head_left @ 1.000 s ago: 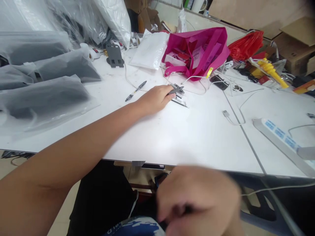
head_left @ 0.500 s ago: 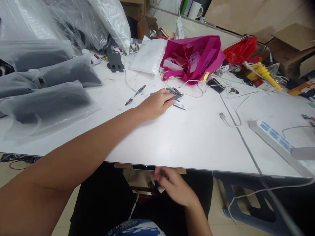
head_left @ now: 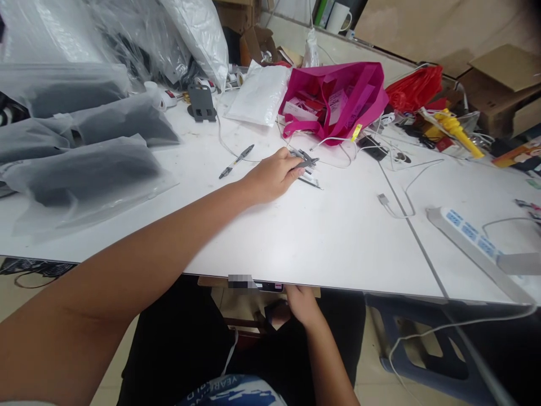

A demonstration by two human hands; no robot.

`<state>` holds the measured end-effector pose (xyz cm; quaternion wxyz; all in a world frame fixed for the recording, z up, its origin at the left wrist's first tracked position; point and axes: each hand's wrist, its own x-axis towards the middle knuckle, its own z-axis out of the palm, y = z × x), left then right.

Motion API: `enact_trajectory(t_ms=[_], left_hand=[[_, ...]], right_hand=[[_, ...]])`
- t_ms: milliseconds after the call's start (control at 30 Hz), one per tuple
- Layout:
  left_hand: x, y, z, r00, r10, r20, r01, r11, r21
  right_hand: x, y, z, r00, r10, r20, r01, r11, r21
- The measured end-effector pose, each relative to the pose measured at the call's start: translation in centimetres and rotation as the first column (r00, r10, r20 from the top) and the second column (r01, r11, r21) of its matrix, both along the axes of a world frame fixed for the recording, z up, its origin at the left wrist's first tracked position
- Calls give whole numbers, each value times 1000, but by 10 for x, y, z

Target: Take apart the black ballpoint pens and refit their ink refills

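Note:
My left hand (head_left: 279, 175) reaches over the white table (head_left: 329, 237), its fingers closed on dark pens (head_left: 309, 160). Beneath and beside them lie some thin dark sticks and a clear wrapper. One pen (head_left: 236, 162) rests on the table to the left of this hand. At the table's front edge is my right hand (head_left: 299, 303), its fingers hidden under the tabletop, next to a dark phone-like object (head_left: 270, 286) that shows only in part.
Grey plastic packages (head_left: 84, 175) lie at the left. A pink bag (head_left: 333, 101), a white pouch (head_left: 257, 96) and a phone stand (head_left: 202, 103) are at the back. At the right are a power strip (head_left: 473, 231), a white cable (head_left: 406, 197) and a blue stool (head_left: 439, 344) below.
My right hand has moved up to the table's front edge, its fingers now out of sight beneath it. My left hand stays on the pens. The view has shifted slightly.

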<state>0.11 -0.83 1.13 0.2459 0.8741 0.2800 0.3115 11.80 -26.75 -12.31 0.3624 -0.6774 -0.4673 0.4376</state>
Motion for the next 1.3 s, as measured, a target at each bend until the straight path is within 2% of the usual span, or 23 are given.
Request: enact_trajectory(t_ms=[67,133,167,233,267,333,367,433,500,567,600,633,700,767,833,900,967,1167,1300], left_hand=[[0,0,0,1000,11,-17,-11,1000,-6],[0,0,0,1000,13,-16,-13,1000,-13],[0,-1,1,1000,13,-6,-13,1000,-16],[-1,-2,3,1000,12,27,-11,1000,-28],[-1,-2,4,999,12,47,-10,999,-37],[-1,-3,7,996,18,82,-14,998,-55],[-1,-4,8,995,21,94,-16,998,-62],[-1,-3,9,993,30,114,-22,997,-69],[0,-1,8,988,47,145,-37,997,-67],[0,3,6,981,69,184,-59,997,-57],[0,5,4,976,82,203,-73,996,-50],[0,7,3,972,93,215,-86,995,-44],[-2,11,1,970,108,218,-103,994,-35],[-3,13,1,975,106,194,-102,994,-26],[-4,13,2,982,88,168,-86,996,-18],[-4,11,4,983,80,166,-78,997,-18],[-5,9,6,979,92,181,-87,996,-36],[-3,5,9,975,107,196,-87,990,-109],[0,0,5,978,107,178,-91,992,-92]], right_hand=[[0,-3,16,997,71,11,-71,997,-36],[-1,-6,41,962,273,1,-271,954,-124],[-1,-9,56,913,408,-27,-407,899,-163],[1,-12,92,748,657,-94,-663,734,-149],[3,-13,112,664,741,-101,-748,657,-94],[11,-10,157,594,804,0,-804,594,37],[17,-4,180,618,783,79,-786,617,35],[30,19,222,711,664,233,-695,714,87],[43,56,253,816,437,377,-531,826,190],[52,103,267,872,136,470,-308,899,311],[54,127,267,867,49,496,-221,930,294],[56,150,261,866,43,498,-190,950,248],[55,189,236,883,181,434,-257,959,123],[50,212,202,967,121,224,-181,946,269],[44,221,173,988,149,45,-155,921,358],[39,221,156,985,162,-62,-123,902,413],[35,219,152,982,145,-123,-76,893,444],[35,219,160,956,123,-267,5,901,434],[36,221,156,962,78,-264,48,897,440]])
